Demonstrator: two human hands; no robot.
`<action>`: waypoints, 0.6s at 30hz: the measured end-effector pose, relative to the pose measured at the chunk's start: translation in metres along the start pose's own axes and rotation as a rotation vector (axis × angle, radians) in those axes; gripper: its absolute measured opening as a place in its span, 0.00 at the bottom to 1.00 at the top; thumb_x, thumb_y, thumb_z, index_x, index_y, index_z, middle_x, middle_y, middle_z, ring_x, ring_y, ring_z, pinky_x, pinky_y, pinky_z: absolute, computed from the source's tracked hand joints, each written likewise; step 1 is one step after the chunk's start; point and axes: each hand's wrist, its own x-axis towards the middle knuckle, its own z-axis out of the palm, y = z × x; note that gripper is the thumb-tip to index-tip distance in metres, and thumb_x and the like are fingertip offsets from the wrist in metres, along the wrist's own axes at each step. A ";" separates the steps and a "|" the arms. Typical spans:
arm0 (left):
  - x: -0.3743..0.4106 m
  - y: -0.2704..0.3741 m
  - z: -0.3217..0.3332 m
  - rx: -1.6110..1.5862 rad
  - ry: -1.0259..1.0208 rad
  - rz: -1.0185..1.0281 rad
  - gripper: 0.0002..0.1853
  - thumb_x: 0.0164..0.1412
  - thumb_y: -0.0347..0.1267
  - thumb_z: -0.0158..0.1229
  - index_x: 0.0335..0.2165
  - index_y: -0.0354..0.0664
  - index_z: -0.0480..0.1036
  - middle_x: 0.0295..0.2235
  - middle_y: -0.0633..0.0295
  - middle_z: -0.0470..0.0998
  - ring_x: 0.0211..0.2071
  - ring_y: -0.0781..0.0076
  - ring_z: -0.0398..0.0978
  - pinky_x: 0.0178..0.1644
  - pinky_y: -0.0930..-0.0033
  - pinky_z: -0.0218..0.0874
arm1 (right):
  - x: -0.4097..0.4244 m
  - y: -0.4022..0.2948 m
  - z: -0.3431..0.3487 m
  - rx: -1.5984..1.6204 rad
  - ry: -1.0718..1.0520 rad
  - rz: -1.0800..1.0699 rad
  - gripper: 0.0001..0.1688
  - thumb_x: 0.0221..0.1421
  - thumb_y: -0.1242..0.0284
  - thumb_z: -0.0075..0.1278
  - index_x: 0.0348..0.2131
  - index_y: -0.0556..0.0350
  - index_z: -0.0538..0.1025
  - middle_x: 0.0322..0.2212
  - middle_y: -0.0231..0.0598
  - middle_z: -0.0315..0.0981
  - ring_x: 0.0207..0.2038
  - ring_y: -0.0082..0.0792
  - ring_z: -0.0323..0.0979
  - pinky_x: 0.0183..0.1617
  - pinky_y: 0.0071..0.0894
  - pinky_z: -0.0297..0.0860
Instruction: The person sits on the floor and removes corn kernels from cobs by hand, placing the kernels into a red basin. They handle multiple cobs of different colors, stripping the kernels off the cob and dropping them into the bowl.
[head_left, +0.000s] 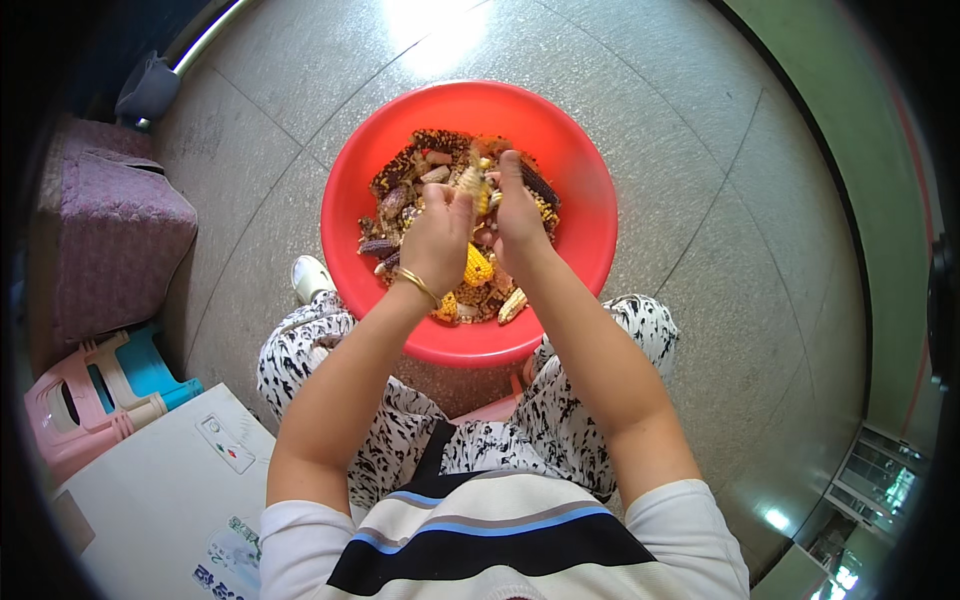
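Observation:
Over a red plastic basin (589, 262), my left hand (439, 232) grips a pale yellow corn cob (472, 184), partly stripped of kernels and blurred. My right hand (517, 217) is beside the cob with its thumb raised and fingers curled; whether it grips anything is hidden. Loose kernels, bare cobs and whole ears fill the basin's middle. A bright yellow ear (478, 266) lies below my hands, and a cream-coloured ear (513, 307) rests near the front. Dark purple ears (540, 186) lie to the right, with more at the left.
The basin stands on a speckled tile floor (247, 187) between my knees. To the left are a cloth-covered piece of furniture (124, 240), stacked plastic stools (82, 405) and a white box-like surface (165, 480) bearing writing. A green wall (832, 97) runs along the right.

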 end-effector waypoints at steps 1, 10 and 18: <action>-0.006 0.007 -0.002 0.061 -0.018 0.021 0.19 0.65 0.45 0.37 0.36 0.38 0.60 0.19 0.55 0.71 0.21 0.61 0.70 0.26 0.62 0.61 | -0.002 -0.003 0.003 -0.075 0.013 0.005 0.31 0.56 0.43 0.37 0.34 0.55 0.64 0.21 0.30 0.64 0.18 0.19 0.62 0.15 0.16 0.57; -0.012 0.009 -0.006 -0.699 -0.262 -0.188 0.16 0.65 0.45 0.36 0.33 0.44 0.61 0.15 0.68 0.63 0.12 0.82 0.59 0.14 0.77 0.50 | 0.000 0.005 -0.004 -0.510 0.037 -0.656 0.16 0.60 0.66 0.42 0.22 0.53 0.63 0.16 0.23 0.56 0.20 0.13 0.52 0.21 0.19 0.54; -0.005 0.022 -0.020 -1.059 -0.418 -0.521 0.21 0.66 0.47 0.31 0.39 0.44 0.65 0.19 0.65 0.68 0.10 0.81 0.55 0.12 0.80 0.46 | 0.008 0.011 -0.003 0.139 0.024 -0.194 0.12 0.61 0.67 0.40 0.27 0.55 0.64 0.19 0.29 0.62 0.15 0.18 0.59 0.17 0.17 0.58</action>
